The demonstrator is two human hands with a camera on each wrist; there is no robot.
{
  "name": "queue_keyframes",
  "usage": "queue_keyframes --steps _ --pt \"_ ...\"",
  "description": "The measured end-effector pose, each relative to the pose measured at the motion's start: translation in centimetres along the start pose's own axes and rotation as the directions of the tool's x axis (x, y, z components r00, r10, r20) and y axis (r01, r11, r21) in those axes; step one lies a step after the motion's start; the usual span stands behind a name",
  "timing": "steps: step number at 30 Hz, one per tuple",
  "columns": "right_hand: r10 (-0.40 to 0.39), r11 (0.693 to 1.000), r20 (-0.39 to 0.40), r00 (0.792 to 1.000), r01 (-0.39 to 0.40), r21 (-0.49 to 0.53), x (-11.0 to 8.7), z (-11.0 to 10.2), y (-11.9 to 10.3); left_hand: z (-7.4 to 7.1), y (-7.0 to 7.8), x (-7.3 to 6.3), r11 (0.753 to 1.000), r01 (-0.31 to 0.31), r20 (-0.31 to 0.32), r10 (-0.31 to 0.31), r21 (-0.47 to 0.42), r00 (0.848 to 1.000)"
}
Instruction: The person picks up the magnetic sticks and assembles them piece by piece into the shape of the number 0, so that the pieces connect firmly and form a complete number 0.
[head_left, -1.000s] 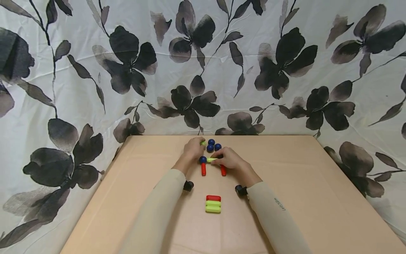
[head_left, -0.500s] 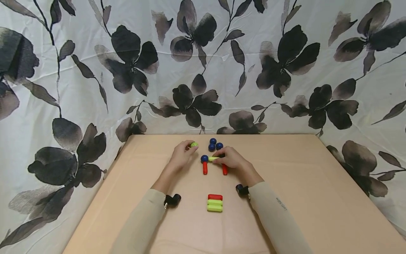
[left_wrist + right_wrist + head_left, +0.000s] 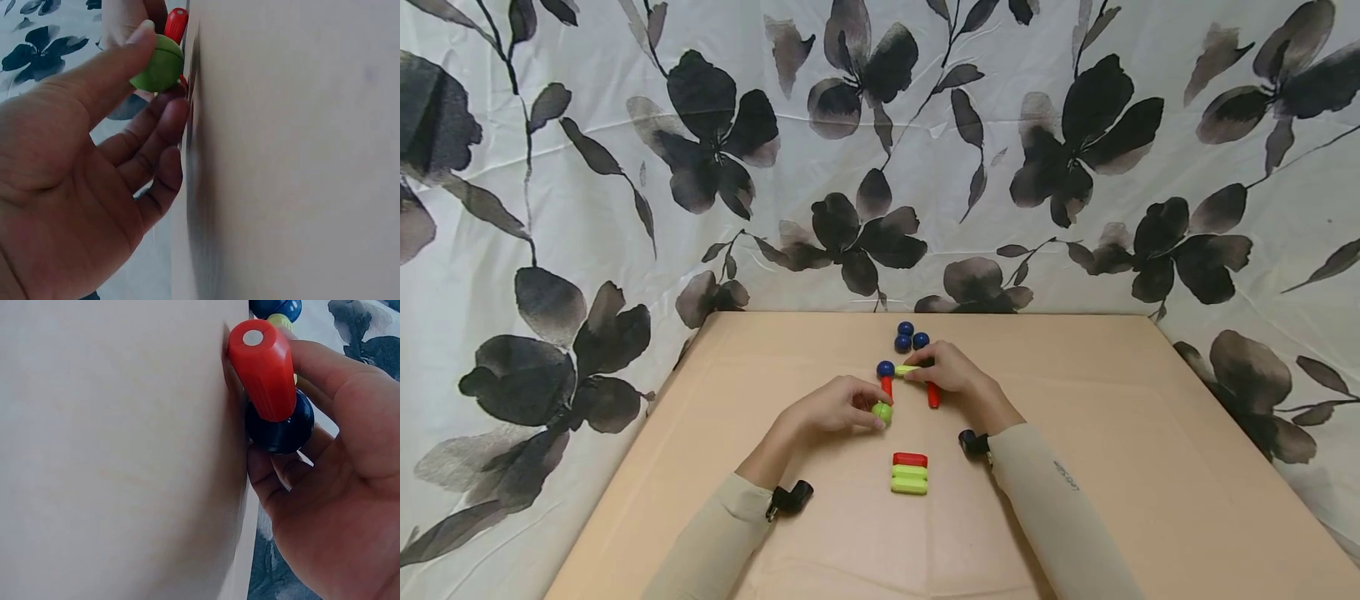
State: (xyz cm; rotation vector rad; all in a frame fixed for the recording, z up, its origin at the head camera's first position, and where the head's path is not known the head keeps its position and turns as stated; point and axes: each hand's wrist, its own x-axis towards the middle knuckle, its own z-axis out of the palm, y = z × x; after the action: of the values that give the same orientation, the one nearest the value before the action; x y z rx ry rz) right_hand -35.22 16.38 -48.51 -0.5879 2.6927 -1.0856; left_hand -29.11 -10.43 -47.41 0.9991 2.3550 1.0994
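In the head view my left hand [image 3: 838,406] pinches a green ball [image 3: 882,412] between thumb and fingers, at the near end of the left red magnetic rod [image 3: 887,386]. That rod's far end meets a blue ball [image 3: 885,368]. A light-green magnetic rod [image 3: 906,371] runs from this ball toward my right hand [image 3: 953,372], whose thumb and fingertips pinch it. The right wrist view shows a second blue ball [image 3: 281,432] by the right fingers, joined to the right red magnetic rod [image 3: 265,369]. A pale disc shows on that rod's free end.
Three loose blue balls [image 3: 904,342] sit in a cluster behind the assembly. Nearer the person, a red rod [image 3: 910,459] and two green rods [image 3: 909,479] lie side by side on the tan table [image 3: 1075,467]. A floral cloth [image 3: 970,200] hangs behind the table.
My left hand has carried the green ball left from beside the blue cluster, then back toward the person to the left red rod's near end. The right hand has kept its hold.
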Motion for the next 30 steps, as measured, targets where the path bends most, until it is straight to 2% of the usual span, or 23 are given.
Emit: queue_keyframes --steps 7,16,21,30 --pt "0.003 1.000 -0.006 1.000 -0.003 0.004 0.0 0.0 -0.1 0.8 0.3 0.3 0.997 0.011 -0.008 -0.011 0.077 1.000" --pt "0.012 1.000 -0.006 1.000 -0.012 0.029 0.2 0.0 0.0 0.8 0.6 0.3 0.992 0.042 -0.029 -0.039 0.116 0.999" --pt "0.020 0.999 0.005 1.000 -0.021 0.032 0.1 0.0 0.0 0.9 0.5 0.5 0.984 0.032 -0.041 -0.025 0.175 0.999" --pt "0.033 0.998 0.013 0.999 -0.033 0.051 -0.1 0.2 -0.3 1.2 0.4 0.4 0.973 0.015 -0.081 0.003 0.228 0.997"
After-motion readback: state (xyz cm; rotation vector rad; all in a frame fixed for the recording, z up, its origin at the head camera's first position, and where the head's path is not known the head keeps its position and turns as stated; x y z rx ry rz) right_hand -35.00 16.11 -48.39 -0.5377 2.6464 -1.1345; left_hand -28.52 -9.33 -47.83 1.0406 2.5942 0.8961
